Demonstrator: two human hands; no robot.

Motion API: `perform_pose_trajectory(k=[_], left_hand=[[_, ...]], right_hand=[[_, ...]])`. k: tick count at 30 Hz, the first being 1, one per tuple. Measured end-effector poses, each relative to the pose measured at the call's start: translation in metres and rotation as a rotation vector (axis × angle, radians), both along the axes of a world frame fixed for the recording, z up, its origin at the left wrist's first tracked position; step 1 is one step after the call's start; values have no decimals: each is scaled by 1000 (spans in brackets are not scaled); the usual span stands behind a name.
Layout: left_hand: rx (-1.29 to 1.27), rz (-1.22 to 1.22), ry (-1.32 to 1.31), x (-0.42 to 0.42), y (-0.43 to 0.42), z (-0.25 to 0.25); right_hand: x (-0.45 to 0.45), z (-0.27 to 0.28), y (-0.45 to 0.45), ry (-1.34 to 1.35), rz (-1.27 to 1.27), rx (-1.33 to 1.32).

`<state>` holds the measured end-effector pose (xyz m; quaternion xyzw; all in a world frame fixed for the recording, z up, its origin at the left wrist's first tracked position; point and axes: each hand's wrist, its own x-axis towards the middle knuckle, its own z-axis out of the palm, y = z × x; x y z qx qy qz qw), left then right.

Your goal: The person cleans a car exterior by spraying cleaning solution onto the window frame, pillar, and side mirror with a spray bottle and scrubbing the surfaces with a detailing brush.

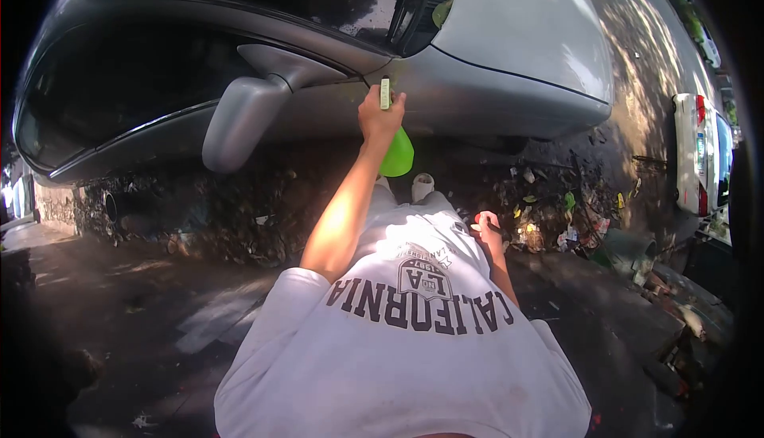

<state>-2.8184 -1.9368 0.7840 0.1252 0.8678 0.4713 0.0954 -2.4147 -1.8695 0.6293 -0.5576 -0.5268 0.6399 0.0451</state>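
My left hand (pixel 380 120) is closed around the neck of a spray bottle (pixel 397 155) with a bright green body and a pale trigger head. The bottle is upright, its head pointing toward the silver car (pixel 477 88), beside the front fender. Just left of this hand is the car's side mirror (pixel 247 116). My right hand (pixel 490 231) hangs low by my right hip with its fingers curled. A small red spot shows at its fingers, but what it holds is too small to make out.
A white vehicle (pixel 694 155) stands farther off on the right. Leaves and litter (pixel 565 227) lie along the ground beside the car. Near the right edge are a grey-green container (pixel 625 255) and broken slabs. My shoe (pixel 422 186) is close to the car.
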Motion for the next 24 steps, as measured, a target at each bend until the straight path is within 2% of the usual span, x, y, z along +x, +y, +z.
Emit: perform_pose_trajectory(k=[2,4,8,10,12,13,16,17,20,22,24], left_hand=[[11,-25,47,-4,6,3],[55,30,103,-7,15,27],[-129,167,50,-26,4,54],[-44,303,-2,-36,-16,71],[156,253,183,-43,-38,84],[156,264,95,-49,-46,89],[172,182,87,-49,-47,91],[108,188,120,-50,-40,84],[-23,104,-17,-42,-19,68],[-184,167,-25,-38,-8,53],[-224,197,-46,-39,-10,61]], right_hand=[[10,-14,3,41,16,36],[13,-15,7,54,55,76],[23,-48,33,116,-18,-35],[24,-45,47,125,-54,-197],[19,-41,52,95,-108,-169],[17,-39,54,72,-127,-164],[19,-47,52,48,-131,-175],[20,-51,53,31,-125,-203],[27,-67,51,-5,-75,-242],[46,-112,47,53,-31,-140],[54,-110,49,-6,-26,-145]])
